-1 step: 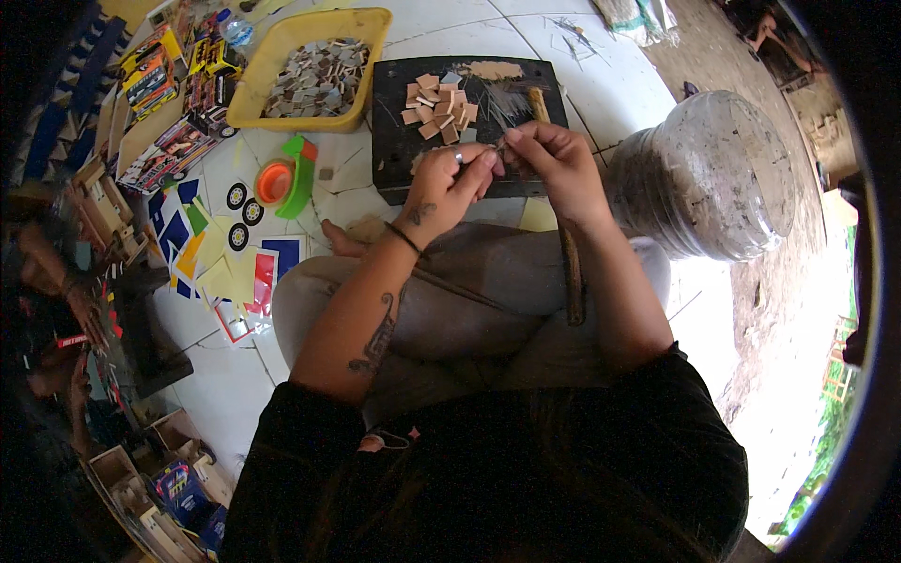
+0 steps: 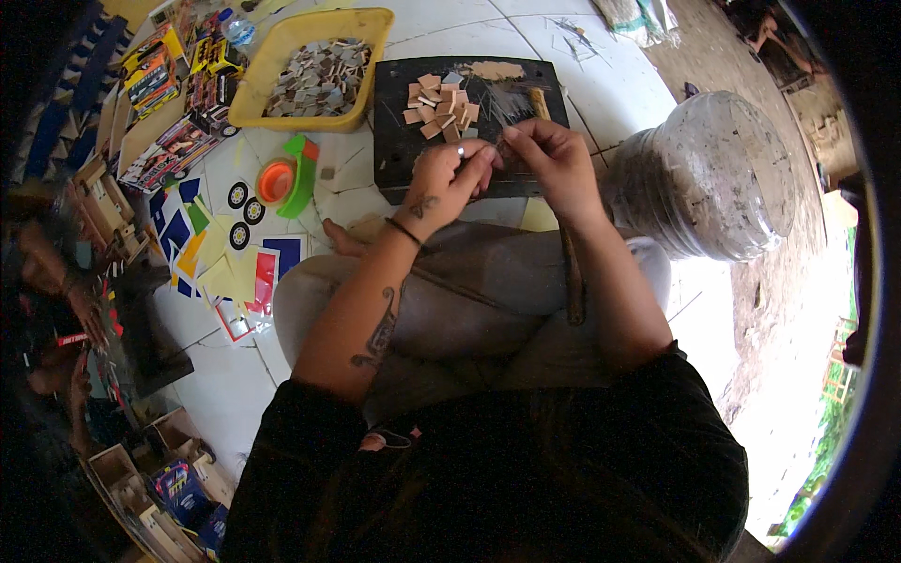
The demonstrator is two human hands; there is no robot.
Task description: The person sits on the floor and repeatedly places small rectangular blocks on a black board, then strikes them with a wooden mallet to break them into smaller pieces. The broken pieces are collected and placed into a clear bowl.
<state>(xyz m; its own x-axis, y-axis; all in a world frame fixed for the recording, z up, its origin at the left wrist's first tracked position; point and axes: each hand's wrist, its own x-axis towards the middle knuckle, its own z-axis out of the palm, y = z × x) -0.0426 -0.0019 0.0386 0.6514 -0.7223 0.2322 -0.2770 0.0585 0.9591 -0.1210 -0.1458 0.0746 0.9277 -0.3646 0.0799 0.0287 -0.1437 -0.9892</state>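
- Both hands meet over the near edge of the black board [image 2: 394, 150], which lies on the white tiled floor [image 2: 619, 84] in front of the crossed legs.
- Left hand [image 2: 441, 183]: fingers curled in, tips pinched toward the right hand, a dark band at the wrist. Something small seems nipped between them, but I cannot tell what.
- Right hand [image 2: 554, 159]: fingers bent and closed toward the same spot. A long brown stick [image 2: 571, 272] runs under the forearm down to the lap; whether the palm grips it is hidden.
- On the far half of the board sits a loose pile of small tan squares [image 2: 439, 105], some overlapping, with a bundle of thin dark slivers [image 2: 511, 101] just beside them.
- Those squares look thin, light and stiff. I judge they would snap or slide easily, so take one by its edges with the fingertips.
- Beyond the board's far left corner, a yellow tray [image 2: 375, 28] holds grey chips.
- Left of the board, a green and orange tape dispenser [image 2: 286, 178]; to its right, a big clear plastic jar [image 2: 713, 178].
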